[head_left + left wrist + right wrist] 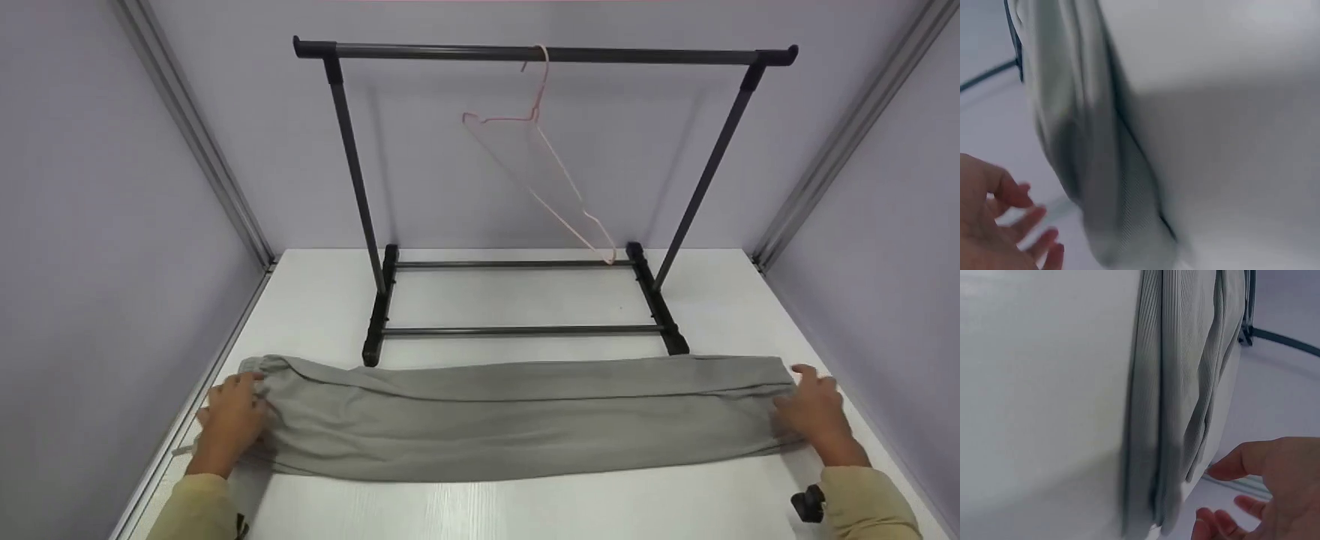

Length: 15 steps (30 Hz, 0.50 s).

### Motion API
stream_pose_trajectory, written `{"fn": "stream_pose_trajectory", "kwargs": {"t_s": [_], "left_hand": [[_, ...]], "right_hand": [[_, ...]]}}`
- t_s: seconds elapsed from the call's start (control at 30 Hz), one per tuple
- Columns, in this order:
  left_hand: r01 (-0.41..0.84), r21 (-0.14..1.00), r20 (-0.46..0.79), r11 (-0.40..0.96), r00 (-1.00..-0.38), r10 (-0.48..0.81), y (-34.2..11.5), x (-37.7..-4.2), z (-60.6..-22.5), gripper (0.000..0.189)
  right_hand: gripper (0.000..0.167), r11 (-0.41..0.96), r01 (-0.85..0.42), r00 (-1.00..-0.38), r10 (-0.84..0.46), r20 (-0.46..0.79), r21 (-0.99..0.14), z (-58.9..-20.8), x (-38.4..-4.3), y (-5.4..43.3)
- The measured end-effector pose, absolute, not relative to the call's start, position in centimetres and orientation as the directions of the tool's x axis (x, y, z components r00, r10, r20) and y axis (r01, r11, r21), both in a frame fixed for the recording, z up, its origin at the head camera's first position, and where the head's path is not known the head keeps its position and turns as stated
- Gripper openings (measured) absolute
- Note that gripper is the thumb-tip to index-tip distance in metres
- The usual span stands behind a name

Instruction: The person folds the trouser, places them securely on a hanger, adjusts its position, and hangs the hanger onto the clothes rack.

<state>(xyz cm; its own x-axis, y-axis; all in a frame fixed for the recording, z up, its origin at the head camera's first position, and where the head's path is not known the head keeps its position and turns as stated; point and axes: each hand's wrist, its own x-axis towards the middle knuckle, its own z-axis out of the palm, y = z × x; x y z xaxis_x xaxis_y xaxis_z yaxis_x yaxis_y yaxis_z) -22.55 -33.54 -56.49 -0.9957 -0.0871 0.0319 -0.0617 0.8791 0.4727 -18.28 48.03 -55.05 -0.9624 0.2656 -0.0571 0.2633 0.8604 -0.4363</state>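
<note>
A pair of grey trousers (517, 431), folded lengthwise into a long strip, lies across the white table. Its gathered end is at the left, and a crease runs along its length. My left hand (234, 416) is beside that gathered end, and in the left wrist view its loosely bent fingers (1030, 222) hold nothing. At the opposite end is my right hand (814, 411); the right wrist view has its thumb and fingers spread beside the cloth (1174, 388), with nothing between them.
Behind the trousers stands a black garment rack (450, 52) with two low crossbars. A pink wire hanger (559, 154) hangs askew from its top rail. Grey walls (112, 225) enclose the white table (495, 296) at the sides and back. A small black object (808, 503) is by the right sleeve.
</note>
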Motion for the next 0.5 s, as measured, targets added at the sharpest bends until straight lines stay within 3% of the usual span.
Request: {"fn": "stream_pose_trajectory", "kwargs": {"t_s": [0.1,0.23,0.33,0.5], "left_hand": [[0.068,0.413,0.086,0.908,-0.996,0.035,-30.4,-23.9,-57.0,0.043],[0.156,0.317,0.093,0.936,-0.987,0.133,-27.0,-25.2,-58.4,0.044],[0.182,0.28,0.12,0.943,-0.981,0.154,-25.5,-26.2,-59.2,0.033],[0.2,0.327,0.217,0.924,-0.967,0.132,-25.1,-27.6,-59.4,0.011]], "right_hand": [[0.056,0.937,0.061,-0.994,0.088,0.065,-0.344,-56.0,-19.5,45.3],[0.042,0.964,-0.123,-0.985,-0.089,0.147,-0.236,-57.8,-20.9,42.3],[0.027,0.967,-0.148,-0.972,-0.103,0.211,-0.209,-58.7,-21.7,41.2],[0.014,0.961,-0.086,-0.94,0.009,0.34,-0.262,-58.8,-22.0,41.6]]}}
